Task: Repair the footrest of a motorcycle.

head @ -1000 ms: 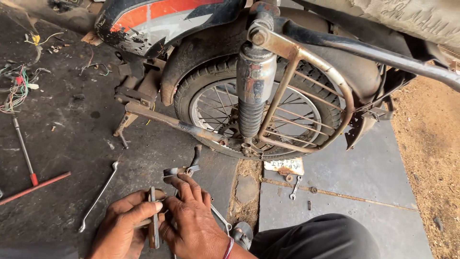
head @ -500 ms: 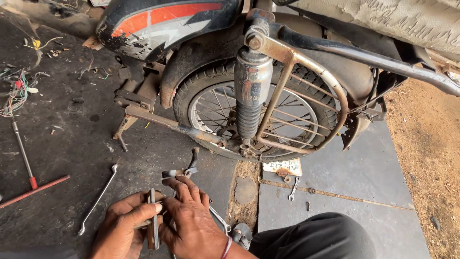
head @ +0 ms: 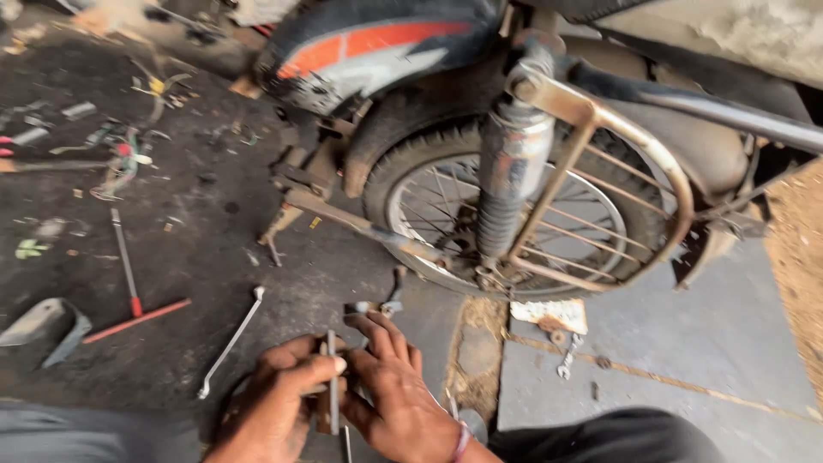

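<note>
Head camera looks down: both hands meet low over the dark, oily floor (head: pixel 197 283), close to the near edge. Left hand (head: pixel 274 411) has its grip closed around a thin metal rod (head: pixel 332 377) standing upright, thumb pressed on it. Right hand (head: pixel 394 399) rests just beside, fingers (head: pixel 381 334) spread and open, touching the same rod. A long spanner (head: pixel 230 343) lies on the floor to the left; the motorcycle's rear wheel (head: pixel 514 223) rises beyond.
</note>
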